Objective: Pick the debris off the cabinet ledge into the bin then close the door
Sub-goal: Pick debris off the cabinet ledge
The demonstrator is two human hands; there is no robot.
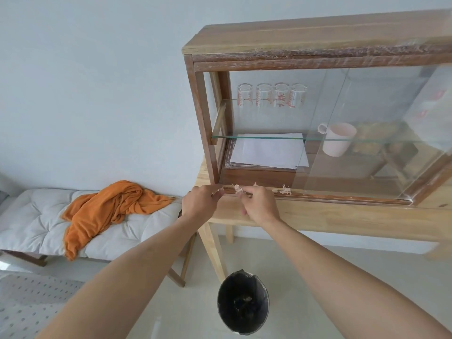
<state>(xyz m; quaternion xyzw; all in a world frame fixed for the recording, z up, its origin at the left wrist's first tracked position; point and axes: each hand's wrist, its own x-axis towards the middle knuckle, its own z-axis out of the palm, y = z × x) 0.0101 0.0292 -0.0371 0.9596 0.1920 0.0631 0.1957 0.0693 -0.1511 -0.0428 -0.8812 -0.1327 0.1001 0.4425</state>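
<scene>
A wooden cabinet (269, 40) with sliding glass doors stands on a pale wooden table (342, 216). Its left side is open, and the glass door (367, 130) is slid to the right. Pale wood-shaving debris (283, 190) lies along the bottom ledge (330, 197). My left hand (199, 203) pinches a small bit of debris at the ledge's left corner. My right hand (259, 204) pinches another clump of debris (237, 189) just to the right. A black bin (242, 302) stands on the floor below my hands, with some debris inside.
Inside the cabinet are several upturned glasses (271, 95), white paper (269, 152) and a pink jug (337, 139) behind the glass. At the left is a white cushioned bench (31, 221) with an orange cloth (110, 211). A patterned mat (27, 307) lies at the lower left.
</scene>
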